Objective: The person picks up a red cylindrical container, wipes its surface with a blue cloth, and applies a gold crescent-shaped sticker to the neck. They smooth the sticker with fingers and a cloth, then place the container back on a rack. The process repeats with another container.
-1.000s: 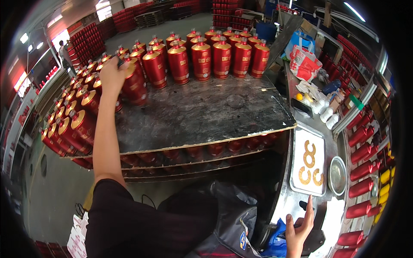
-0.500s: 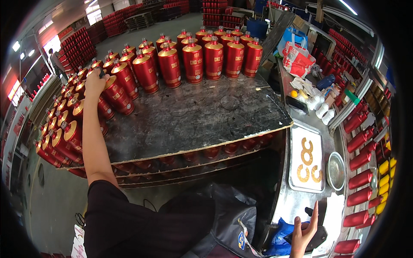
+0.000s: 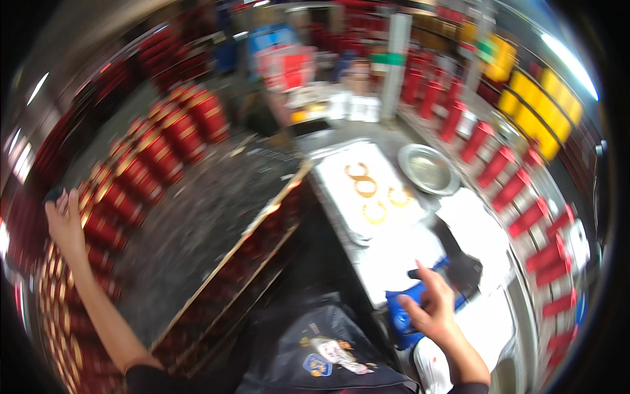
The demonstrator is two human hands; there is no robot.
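The left hand [image 3: 66,226] is beside red-and-gold bottles [image 3: 155,157] lining a dark desk [image 3: 197,220]; I cannot tell its grip through the blur. The right hand [image 3: 434,307], fingers loosely spread, hovers by a blue bundle [image 3: 398,320] near a tray [image 3: 333,172] of curved golden pieces [image 3: 366,216].

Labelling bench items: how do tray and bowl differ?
The tray is flat and rectangular; the bowl is round and deeper. The tray looks larger than the bowl. The tray carries gold curved pieces; none show in the bowl. Both have silvery rims and rest on the bench.
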